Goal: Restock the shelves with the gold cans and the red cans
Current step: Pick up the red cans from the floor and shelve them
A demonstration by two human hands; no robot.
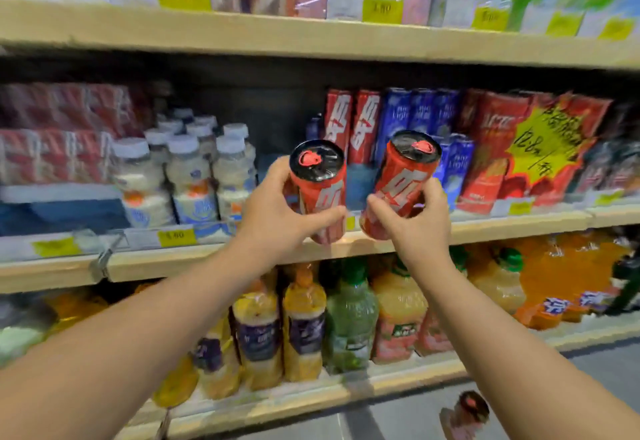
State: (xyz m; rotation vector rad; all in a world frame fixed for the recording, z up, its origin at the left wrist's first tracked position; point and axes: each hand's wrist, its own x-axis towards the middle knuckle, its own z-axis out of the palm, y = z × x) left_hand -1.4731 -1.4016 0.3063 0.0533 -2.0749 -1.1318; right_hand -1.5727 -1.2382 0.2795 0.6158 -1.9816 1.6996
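My left hand [277,212] grips a red can [320,183] with a black top and red pull tab, held upright just in front of the middle shelf [519,226]. My right hand [415,217] grips a second red can [401,179], tilted to the right. Both cans hover before a dark gap in the shelf, left of two tall red cans [351,120] standing at the back. Another red can [465,412] stands on the floor at lower right. No gold cans show.
White-capped milky bottles [187,169] stand left of the gap, blue cans [420,113] and red cartons [491,148] with a yellow price burst to the right. Juice bottles [304,318] fill the shelf below. Cartons line the top shelf [311,37].
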